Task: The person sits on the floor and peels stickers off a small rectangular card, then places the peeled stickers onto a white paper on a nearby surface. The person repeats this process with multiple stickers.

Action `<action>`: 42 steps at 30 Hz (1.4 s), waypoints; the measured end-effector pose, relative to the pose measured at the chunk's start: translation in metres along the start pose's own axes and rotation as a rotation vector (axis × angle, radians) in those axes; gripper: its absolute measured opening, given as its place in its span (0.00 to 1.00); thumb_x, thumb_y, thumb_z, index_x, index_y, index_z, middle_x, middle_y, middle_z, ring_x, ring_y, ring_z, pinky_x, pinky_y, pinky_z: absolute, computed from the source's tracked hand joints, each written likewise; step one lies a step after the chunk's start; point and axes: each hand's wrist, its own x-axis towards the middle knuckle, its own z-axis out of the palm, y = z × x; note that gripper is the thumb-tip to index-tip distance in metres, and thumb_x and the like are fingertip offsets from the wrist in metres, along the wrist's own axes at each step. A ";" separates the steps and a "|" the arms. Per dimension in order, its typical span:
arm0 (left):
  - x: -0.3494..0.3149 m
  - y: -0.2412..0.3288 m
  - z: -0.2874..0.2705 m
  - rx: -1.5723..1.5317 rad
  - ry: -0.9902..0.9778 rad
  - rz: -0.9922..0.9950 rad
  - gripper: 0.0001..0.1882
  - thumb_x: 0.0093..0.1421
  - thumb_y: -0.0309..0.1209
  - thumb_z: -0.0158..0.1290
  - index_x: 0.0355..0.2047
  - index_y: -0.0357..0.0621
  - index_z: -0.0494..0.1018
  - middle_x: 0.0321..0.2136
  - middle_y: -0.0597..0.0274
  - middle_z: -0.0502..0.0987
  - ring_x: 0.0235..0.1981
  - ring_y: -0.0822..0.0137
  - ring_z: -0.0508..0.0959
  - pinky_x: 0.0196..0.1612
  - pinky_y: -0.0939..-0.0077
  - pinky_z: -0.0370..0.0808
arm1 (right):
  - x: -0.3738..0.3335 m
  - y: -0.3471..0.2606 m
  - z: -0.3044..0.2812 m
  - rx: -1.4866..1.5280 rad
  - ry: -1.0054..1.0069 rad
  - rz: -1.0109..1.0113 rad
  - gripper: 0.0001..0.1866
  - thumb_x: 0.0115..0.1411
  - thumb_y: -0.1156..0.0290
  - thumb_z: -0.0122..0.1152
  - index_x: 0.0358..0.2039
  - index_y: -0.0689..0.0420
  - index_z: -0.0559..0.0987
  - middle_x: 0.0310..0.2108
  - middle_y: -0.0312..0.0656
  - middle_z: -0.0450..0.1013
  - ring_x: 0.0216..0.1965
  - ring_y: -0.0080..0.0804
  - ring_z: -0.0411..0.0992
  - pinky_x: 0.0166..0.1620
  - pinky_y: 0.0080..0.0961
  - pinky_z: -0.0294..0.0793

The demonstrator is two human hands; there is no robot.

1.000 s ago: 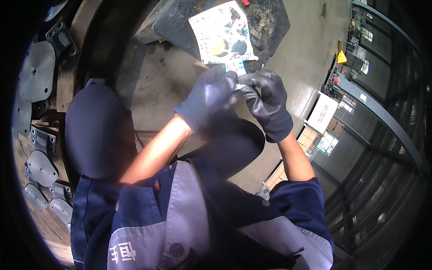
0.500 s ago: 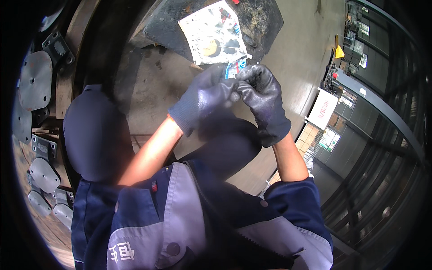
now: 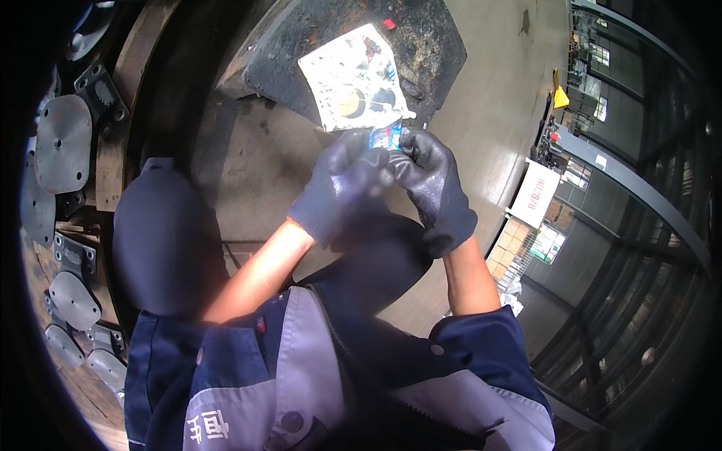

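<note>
A small blue-and-white packet [image 3: 385,137] is pinched between both hands, in front of my body. My left hand [image 3: 340,184], in a dark coated glove, has its fingers closed at the packet's left side. From the right, my right hand [image 3: 435,184], gloved the same way, closes its fingertips on the packet's right and lower edge. The fingertips of the two hands meet below it, and part of the packet is hidden behind them. Just beyond lies a whitish, stained square tray [image 3: 316,71] with a round yellowish thing [image 3: 350,102] on it.
The tray rests on a dark, worn block [image 3: 444,56], where a small red piece [image 3: 389,24] also lies. Grey metal plates with holes [image 3: 64,143] and brackets [image 3: 101,90] sit on wood at the left. A white sign [image 3: 535,192] and stacked boxes [image 3: 508,244] stand far right.
The view has shifted slightly, so the tray and block appear lower in the picture. Both hands still hold the packet, with their fingers slightly rearranged around it.
</note>
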 end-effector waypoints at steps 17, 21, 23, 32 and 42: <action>0.007 -0.001 -0.001 -0.100 0.183 -0.040 0.11 0.66 0.36 0.42 0.35 0.42 0.68 0.19 0.68 0.69 0.18 0.80 0.64 0.21 0.85 0.62 | 0.017 0.013 0.010 -0.320 0.072 -0.079 0.03 0.58 0.76 0.56 0.28 0.61 0.72 0.23 0.32 0.68 0.24 0.16 0.63 0.29 0.16 0.65; 0.008 0.001 -0.001 0.237 0.282 -0.035 0.11 0.66 0.36 0.43 0.34 0.42 0.70 0.18 0.69 0.68 0.19 0.81 0.65 0.21 0.85 0.62 | 0.023 0.016 0.007 -0.617 0.072 -0.245 0.06 0.58 0.77 0.55 0.24 0.61 0.69 0.21 0.34 0.65 0.24 0.17 0.60 0.29 0.18 0.63; 0.007 0.011 -0.002 0.339 0.220 -0.149 0.11 0.65 0.35 0.44 0.35 0.41 0.71 0.19 0.70 0.68 0.19 0.81 0.65 0.22 0.86 0.62 | 0.026 0.017 -0.005 -0.706 0.019 -0.216 0.05 0.58 0.77 0.53 0.25 0.63 0.71 0.21 0.39 0.68 0.25 0.22 0.64 0.30 0.24 0.65; 0.007 -0.003 -0.002 0.323 0.022 -0.030 0.12 0.62 0.31 0.50 0.43 0.37 0.69 0.25 0.66 0.71 0.27 0.76 0.70 0.33 0.81 0.69 | 0.010 -0.011 -0.029 -0.650 -0.119 -0.061 0.07 0.60 0.74 0.51 0.35 0.64 0.75 0.28 0.38 0.72 0.31 0.22 0.66 0.38 0.25 0.68; 0.009 0.028 -0.005 0.417 -0.230 -0.071 0.16 0.64 0.42 0.47 0.34 0.39 0.70 0.19 0.69 0.69 0.18 0.81 0.66 0.20 0.86 0.64 | 0.013 -0.040 -0.016 -0.672 -0.286 0.138 0.09 0.62 0.74 0.45 0.37 0.62 0.73 0.29 0.35 0.70 0.32 0.20 0.65 0.39 0.23 0.67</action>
